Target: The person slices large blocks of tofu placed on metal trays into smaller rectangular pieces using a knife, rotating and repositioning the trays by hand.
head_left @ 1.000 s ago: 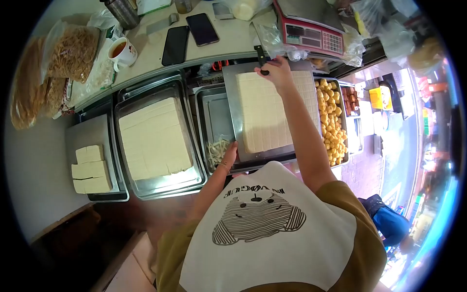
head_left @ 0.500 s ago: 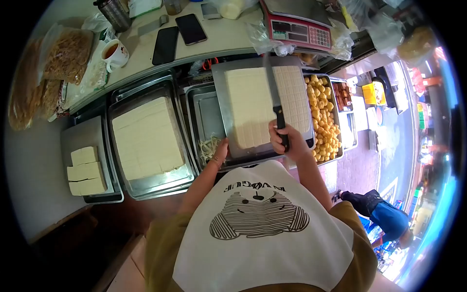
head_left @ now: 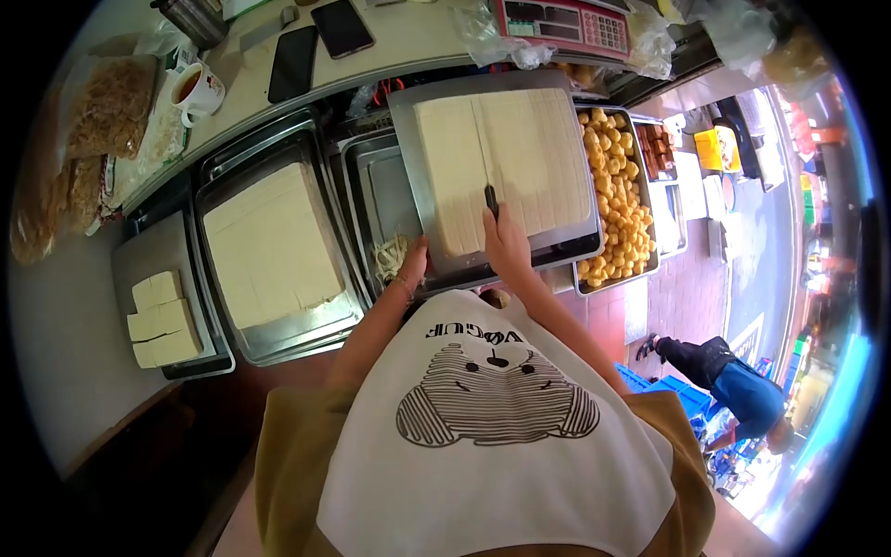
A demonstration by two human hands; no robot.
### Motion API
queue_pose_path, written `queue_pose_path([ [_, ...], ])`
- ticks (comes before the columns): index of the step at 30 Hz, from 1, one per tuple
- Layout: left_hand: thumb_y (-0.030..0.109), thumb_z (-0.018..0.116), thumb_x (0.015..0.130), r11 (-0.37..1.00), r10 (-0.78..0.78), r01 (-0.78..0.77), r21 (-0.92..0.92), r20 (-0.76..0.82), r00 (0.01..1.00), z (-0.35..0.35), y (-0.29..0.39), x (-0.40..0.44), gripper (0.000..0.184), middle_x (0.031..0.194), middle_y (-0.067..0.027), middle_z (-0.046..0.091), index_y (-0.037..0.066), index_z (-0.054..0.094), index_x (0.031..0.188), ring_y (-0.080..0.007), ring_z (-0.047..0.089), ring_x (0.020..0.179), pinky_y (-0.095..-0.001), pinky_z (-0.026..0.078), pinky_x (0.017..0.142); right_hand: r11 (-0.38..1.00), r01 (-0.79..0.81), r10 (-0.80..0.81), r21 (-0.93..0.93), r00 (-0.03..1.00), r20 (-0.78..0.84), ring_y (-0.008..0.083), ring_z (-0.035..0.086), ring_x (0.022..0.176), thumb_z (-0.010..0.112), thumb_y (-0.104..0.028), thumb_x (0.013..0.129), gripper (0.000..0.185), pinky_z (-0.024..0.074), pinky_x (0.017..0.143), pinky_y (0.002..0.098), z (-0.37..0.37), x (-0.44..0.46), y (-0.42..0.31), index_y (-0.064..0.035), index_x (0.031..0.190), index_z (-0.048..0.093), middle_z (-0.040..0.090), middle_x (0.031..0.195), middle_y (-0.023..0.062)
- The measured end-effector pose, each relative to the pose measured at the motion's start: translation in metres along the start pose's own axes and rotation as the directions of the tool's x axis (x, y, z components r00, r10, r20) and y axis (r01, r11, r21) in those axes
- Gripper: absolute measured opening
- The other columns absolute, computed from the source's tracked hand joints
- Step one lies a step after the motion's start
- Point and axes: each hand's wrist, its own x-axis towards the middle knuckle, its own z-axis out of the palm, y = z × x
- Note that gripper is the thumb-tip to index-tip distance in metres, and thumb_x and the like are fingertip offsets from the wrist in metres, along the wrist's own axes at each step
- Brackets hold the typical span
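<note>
My right hand is closed around the black handle of a knife. Its blade looks edge-on, pointing away from me along a line across a large pale tofu slab. Parallel cut lines mark the slab's right part. Under the slab is a flat metal board, lying over a deep metal tray. My left hand is at the board's near left corner, seemingly gripping its edge; its fingers are partly hidden. Pale shredded strips lie in the tray beside that hand.
To the left, another tofu slab fills a tray, and cut tofu blocks sit on a metal sheet. Fried golden puffs fill a tray at right. A counter behind holds phones, a cup and a scale. A person bends at far right.
My right hand has brought the knife leftward and down to the slab, with the blade turned edge-on. My left hand stays by the board's corner. The whole view has shifted slightly.
</note>
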Motion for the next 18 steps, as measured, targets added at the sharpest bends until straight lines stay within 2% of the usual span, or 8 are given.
queue_pose_path([
  [2, 0.044, 0.033, 0.098, 0.999, 0.045, -0.043, -0.031, 0.050, 0.998, -0.004, -0.009, 0.008, 0.058, 0.126, -0.0171, 0.052, -0.005, 0.048, 0.125, -0.0276, 0.046, 0.119, -0.0346, 0.032, 0.101, 0.998, -0.026, 0.026, -0.054, 1.000, -0.004, 0.0483, 0.055, 0.081, 0.038, -0.037, 0.096, 0.038, 0.0407, 0.067, 0.0552, 0.011, 0.023, -0.005, -0.0007, 0.104, 0.047, 0.059, 0.082, 0.0291],
  [5, 0.041, 0.035, 0.098, 1.000, 0.022, -0.022, -0.005, -0.010, 1.000, -0.004, -0.013, 0.008, 0.054, 0.124, -0.0180, 0.054, -0.005, 0.050, 0.122, -0.0281, 0.047, 0.118, -0.0345, 0.033, 0.101, 0.998, 0.065, -0.066, -0.024, 0.996, -0.058, 0.0479, 0.057, 0.079, 0.037, -0.037, 0.096, 0.039, 0.0425, 0.067, 0.0556, 0.024, 0.050, -0.004, -0.0001, 0.105, 0.047, 0.060, 0.081, 0.0291],
  [8, 0.040, 0.036, 0.098, 0.998, 0.051, -0.049, 0.043, -0.044, 0.998, -0.002, -0.004, 0.002, 0.053, 0.124, -0.0185, 0.054, -0.005, 0.050, 0.122, -0.0282, 0.048, 0.117, -0.0346, 0.033, 0.100, 0.991, 0.067, -0.068, -0.118, 0.998, -0.012, 0.0465, 0.058, 0.074, 0.040, -0.035, 0.095, 0.037, 0.0439, 0.064, 0.0551, 0.021, 0.068, -0.006, -0.0004, 0.105, 0.048, 0.061, 0.078, 0.0281],
  [11, 0.041, 0.036, 0.097, 0.999, 0.022, -0.019, 0.038, -0.075, 0.997, 0.005, 0.017, -0.012, 0.054, 0.123, -0.0184, 0.055, -0.005, 0.051, 0.121, -0.0285, 0.049, 0.116, -0.0350, 0.034, 0.099, 0.988, 0.106, -0.112, -0.116, 0.993, -0.045, 0.0467, 0.058, 0.073, 0.042, -0.032, 0.095, 0.038, 0.0438, 0.064, 0.0545, 0.014, 0.078, -0.003, -0.0026, 0.117, 0.047, 0.061, 0.077, 0.0277],
  [14, 0.046, 0.039, 0.097, 0.996, 0.056, -0.051, 0.078, -0.066, 0.996, 0.001, 0.010, -0.009, 0.053, 0.109, -0.0087, 0.057, -0.002, 0.053, 0.115, -0.0183, 0.051, 0.099, -0.0315, 0.040, 0.090, 0.974, 0.088, -0.119, -0.210, 0.983, -0.139, 0.0444, 0.060, 0.072, 0.042, -0.026, 0.094, 0.033, 0.0446, 0.062, 0.0545, -0.004, 0.070, -0.028, -0.0028, 0.117, 0.044, 0.062, 0.078, 0.0256],
  [17, 0.046, 0.039, 0.096, 0.989, 0.114, -0.108, 0.098, -0.051, 0.992, 0.004, 0.029, -0.021, 0.054, 0.112, -0.0094, 0.057, -0.003, 0.053, 0.114, -0.0197, 0.050, 0.103, -0.0321, 0.037, 0.094, 0.974, 0.047, -0.069, -0.221, 0.993, -0.091, 0.0440, 0.061, 0.073, 0.042, -0.018, 0.092, 0.034, 0.0445, 0.062, 0.0539, -0.019, 0.063, -0.045, -0.0059, 0.124, 0.039, 0.063, 0.081, 0.0242],
  [18, 0.047, 0.039, 0.096, 0.990, 0.115, -0.111, 0.088, -0.037, 0.993, 0.004, 0.027, -0.019, 0.055, 0.113, -0.0097, 0.057, -0.003, 0.053, 0.115, -0.0200, 0.049, 0.105, -0.0320, 0.036, 0.095, 0.976, 0.075, -0.098, -0.206, 0.990, -0.102, 0.0446, 0.060, 0.073, 0.043, -0.016, 0.091, 0.035, 0.0443, 0.063, 0.0538, -0.020, 0.063, -0.045, -0.0084, 0.125, 0.038, 0.063, 0.080, 0.0249],
])
